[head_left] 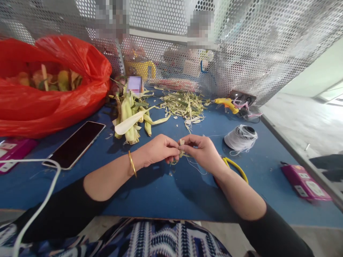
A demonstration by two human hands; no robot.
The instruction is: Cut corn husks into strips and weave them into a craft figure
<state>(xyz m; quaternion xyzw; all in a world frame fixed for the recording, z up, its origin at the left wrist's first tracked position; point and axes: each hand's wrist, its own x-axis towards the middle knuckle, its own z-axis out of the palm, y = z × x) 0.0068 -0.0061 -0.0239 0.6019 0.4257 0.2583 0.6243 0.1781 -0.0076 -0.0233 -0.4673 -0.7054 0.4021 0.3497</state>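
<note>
Both hands meet over the middle of the blue table. My left hand (163,148) pinches the lower left of a small pale husk piece (182,143). The fingertips of my right hand (199,148) close on its right side. Thin white thread (197,166) trails below my right hand. Behind my left hand lies a bundle of pale green corn husks (130,121). A heap of cut husk strips (184,104) is farther back. The spool of white thread (240,138) stands to the right. Yellow handles (237,167) show partly behind my right wrist.
A red plastic bag (91,76) fills the back left, near a phone (77,144) and a white cable (50,192). At the back right lies a yellow glue gun (227,105). Purple boxes (305,182) sit at both sides. A perforated metal screen (241,50) borders the back.
</note>
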